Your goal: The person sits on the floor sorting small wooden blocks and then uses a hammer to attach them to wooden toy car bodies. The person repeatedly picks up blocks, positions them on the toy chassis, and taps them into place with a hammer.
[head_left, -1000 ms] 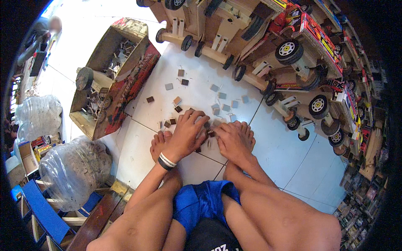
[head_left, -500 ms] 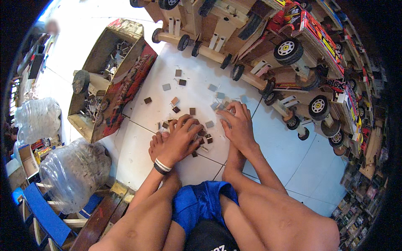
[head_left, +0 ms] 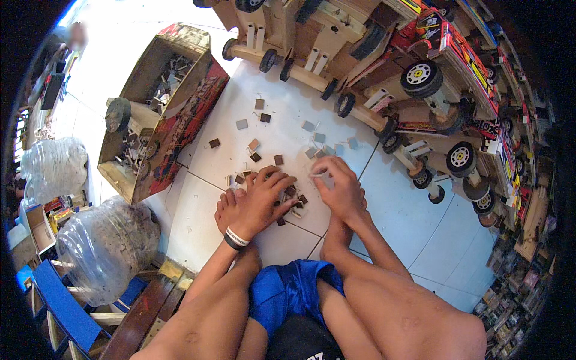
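My left hand [head_left: 261, 201], with a white and a black band at its wrist, rests over a pile of small dark square pieces [head_left: 291, 191]. Its fingers are bent and apart, with nothing visibly gripped. To its right, my right hand [head_left: 341, 187] is raised a little above the floor. Thumb and forefinger pinch a small grey square piece [head_left: 326, 179], partly covered by the fingers. Loose brown squares [head_left: 278, 159] and grey squares [head_left: 242, 124] lie beyond both hands, some with thin pale strips or pins on them.
At the left, a wooden toy truck body [head_left: 180, 129] holds many small loose parts. Upturned wooden toy trucks [head_left: 336, 36] with black wheels line the far and right sides. Clear plastic containers [head_left: 108, 246] stand at left, near a blue-edged wooden frame [head_left: 66, 306]. White tile floor [head_left: 408, 228] lies underneath.
My right hand has drawn slightly nearer and closed in a pinch. The grey square that lay between my hands is gone from the floor. My left hand stays over the pile.
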Motion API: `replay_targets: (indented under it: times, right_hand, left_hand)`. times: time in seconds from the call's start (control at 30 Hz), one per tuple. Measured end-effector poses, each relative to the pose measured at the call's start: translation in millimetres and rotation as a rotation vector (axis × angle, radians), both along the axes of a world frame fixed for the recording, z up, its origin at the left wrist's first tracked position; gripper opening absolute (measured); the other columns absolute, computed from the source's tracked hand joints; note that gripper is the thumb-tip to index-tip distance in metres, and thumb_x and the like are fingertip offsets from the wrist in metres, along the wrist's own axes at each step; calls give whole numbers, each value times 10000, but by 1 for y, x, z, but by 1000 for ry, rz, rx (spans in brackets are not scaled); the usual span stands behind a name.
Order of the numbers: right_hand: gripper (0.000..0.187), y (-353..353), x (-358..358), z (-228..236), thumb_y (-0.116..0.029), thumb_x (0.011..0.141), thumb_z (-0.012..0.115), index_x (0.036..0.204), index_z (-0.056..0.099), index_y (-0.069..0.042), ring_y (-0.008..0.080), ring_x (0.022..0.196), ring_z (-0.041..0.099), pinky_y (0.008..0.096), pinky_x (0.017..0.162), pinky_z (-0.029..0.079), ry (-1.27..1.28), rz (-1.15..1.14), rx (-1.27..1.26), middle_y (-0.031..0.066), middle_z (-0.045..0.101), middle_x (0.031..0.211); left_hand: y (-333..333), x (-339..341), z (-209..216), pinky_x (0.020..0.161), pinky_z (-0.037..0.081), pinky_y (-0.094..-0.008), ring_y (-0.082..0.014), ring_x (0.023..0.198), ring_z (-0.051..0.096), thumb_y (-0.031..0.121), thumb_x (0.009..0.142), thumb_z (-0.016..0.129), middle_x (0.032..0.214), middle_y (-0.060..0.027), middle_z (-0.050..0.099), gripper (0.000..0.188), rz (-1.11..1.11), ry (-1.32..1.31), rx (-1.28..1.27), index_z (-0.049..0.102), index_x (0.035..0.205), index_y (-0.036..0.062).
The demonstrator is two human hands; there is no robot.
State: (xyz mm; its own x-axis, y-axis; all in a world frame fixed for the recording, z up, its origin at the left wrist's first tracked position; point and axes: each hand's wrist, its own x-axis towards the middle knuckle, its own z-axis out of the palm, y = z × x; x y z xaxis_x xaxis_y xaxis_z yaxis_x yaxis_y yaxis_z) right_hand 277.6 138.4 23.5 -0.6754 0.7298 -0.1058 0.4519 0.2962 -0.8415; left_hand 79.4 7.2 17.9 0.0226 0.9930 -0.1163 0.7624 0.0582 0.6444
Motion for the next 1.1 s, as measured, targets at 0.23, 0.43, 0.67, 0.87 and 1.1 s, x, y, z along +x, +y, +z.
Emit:
replay_targets:
  times: [0.23, 0.43, 0.67, 0.87, 1.1]
  right_hand:
    - [457, 13, 5, 4, -27, 780, 799, 1221, 688, -73, 392, 1201, 579, 466, 1047, 500, -254, -76, 205, 184, 538, 1371]
    - [334, 19, -2, 0, -18, 804, 788, 1130, 732, -61, 370, 1153, 575, 457, 1016, 500, -290, 51, 361, 164, 565, 1315]
    - [318, 29, -2, -3, -2, 802, 763, 1111, 692, -33, 380, 1183, 559, 470, 1035, 469, -185, -89, 445, 174, 563, 1278]
    - [271, 10, -19, -2, 25, 827, 732, 1091, 683, -12, 381, 1188, 568, 451, 1051, 470, -105, -96, 301, 191, 556, 1274]
    - [213, -2, -6, -2, -39, 905, 690, 1117, 694, -33, 404, 1244, 568, 480, 1067, 483, -128, -121, 240, 194, 565, 1294]
  left_hand:
    - [0, -20, 27, 1074, 401, -504, -288, 1270, 591, 289, 928, 746, 1166, -50, 737, 254, 8, -39, 77, 750, 1109, 110]
    - [26, -90, 73, 859, 560, -440, -344, 930, 723, 96, 904, 757, 983, -151, 755, 84, 509, 60, 410, 744, 950, 27]
    - [111, -237, 124, 866, 577, -459, -396, 975, 721, 76, 882, 676, 1023, -217, 748, 122, 476, 531, 353, 740, 945, -7]
    - [184, -299, 69, 940, 583, -439, -363, 1117, 727, 410, 801, 814, 1214, -196, 757, 487, 90, 524, -697, 794, 1094, 22]
    - [167, -314, 39, 891, 586, -452, -372, 1034, 742, 405, 848, 750, 1091, -245, 766, 432, 104, 455, -633, 794, 1025, 13]
